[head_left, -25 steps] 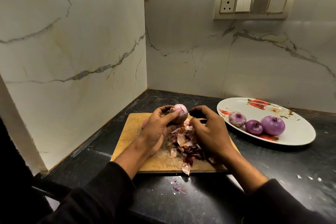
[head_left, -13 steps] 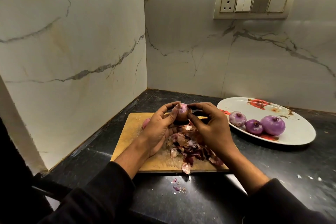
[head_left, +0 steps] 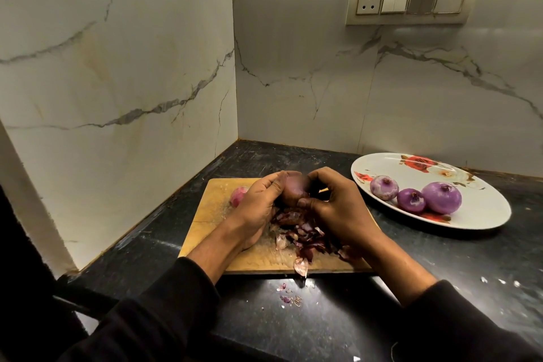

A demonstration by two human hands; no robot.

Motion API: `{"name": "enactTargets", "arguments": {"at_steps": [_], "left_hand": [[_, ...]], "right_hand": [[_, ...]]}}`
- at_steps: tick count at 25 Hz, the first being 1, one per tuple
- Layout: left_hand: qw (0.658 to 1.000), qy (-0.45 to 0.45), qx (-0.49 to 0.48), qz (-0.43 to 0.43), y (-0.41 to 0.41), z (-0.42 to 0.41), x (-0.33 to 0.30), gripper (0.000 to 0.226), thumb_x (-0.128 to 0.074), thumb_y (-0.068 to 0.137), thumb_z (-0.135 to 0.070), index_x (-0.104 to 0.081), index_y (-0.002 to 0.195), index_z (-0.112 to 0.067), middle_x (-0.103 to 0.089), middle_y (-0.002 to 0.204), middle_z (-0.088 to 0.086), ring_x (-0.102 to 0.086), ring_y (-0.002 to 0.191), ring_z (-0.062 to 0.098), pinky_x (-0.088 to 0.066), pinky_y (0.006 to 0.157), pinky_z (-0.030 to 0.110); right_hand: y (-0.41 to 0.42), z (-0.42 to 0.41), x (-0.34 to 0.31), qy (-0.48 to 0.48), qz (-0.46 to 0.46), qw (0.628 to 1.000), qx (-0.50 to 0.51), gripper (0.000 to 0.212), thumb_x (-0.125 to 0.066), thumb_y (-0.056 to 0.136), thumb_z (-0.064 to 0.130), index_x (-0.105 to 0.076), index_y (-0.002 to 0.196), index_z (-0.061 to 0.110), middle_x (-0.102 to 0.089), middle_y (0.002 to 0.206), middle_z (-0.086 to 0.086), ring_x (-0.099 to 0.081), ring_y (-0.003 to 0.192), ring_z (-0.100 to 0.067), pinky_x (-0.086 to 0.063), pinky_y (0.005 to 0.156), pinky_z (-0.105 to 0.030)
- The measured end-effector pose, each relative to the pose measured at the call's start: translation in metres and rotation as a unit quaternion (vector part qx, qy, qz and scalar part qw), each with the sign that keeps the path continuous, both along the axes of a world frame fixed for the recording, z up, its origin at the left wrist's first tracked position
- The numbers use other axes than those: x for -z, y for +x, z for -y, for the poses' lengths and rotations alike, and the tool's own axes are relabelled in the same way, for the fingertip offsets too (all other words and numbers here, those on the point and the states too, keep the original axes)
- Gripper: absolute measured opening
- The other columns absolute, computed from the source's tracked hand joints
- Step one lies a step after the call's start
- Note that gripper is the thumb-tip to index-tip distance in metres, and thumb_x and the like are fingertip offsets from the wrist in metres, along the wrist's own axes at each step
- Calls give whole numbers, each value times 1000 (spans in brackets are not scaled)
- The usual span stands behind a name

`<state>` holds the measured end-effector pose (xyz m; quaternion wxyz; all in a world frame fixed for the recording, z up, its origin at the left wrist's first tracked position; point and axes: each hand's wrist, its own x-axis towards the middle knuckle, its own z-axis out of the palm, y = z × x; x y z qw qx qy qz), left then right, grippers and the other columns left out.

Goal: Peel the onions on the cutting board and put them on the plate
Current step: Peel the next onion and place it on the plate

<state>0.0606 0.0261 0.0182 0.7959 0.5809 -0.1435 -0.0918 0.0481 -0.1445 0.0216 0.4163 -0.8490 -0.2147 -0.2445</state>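
Wooden board (head_left: 211, 194); both hands grip round onion (head_left: 295, 188).

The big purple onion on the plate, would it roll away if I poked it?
Probably a little. The biggest peeled onion is round and looks smooth, so it may roll or slip. It touches a smaller onion, and the plate looks shallow, which might stop it.

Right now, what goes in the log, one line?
both hands peeling onion | three peeled onions on plate | one onion waiting on cutting board
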Motion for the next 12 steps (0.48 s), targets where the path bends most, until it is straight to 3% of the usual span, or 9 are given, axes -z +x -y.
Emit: {"name": "enactTargets", "arguments": {"at_steps": [5, 12], "left_hand": [[1000, -20, 6, -5, 0, 1, 0, 40, -49, 94, -35, -67, 117, -8, -73, 110, 18, -69, 109, 28, -56, 95, 42], [999, -32, -2, -24, -5, 1, -3, 40, -41, 104, -32, -65, 118, -2, -69, 117, 26, -66, 116, 34, -54, 100, 45]], "right_hand": [[1, 0, 0, -6, 18, 1000, -10, 29, -79, 76, -5, -68, 89, 18, -62, 87, 9, -58, 80, -5, -49, 70, -15], [-5, -4, -6, -14, 41, 999, -1, 27, -75, 81, -2, -62, 89, 19, -62, 87, 6, -57, 81, -4, -45, 69, -12]]}}
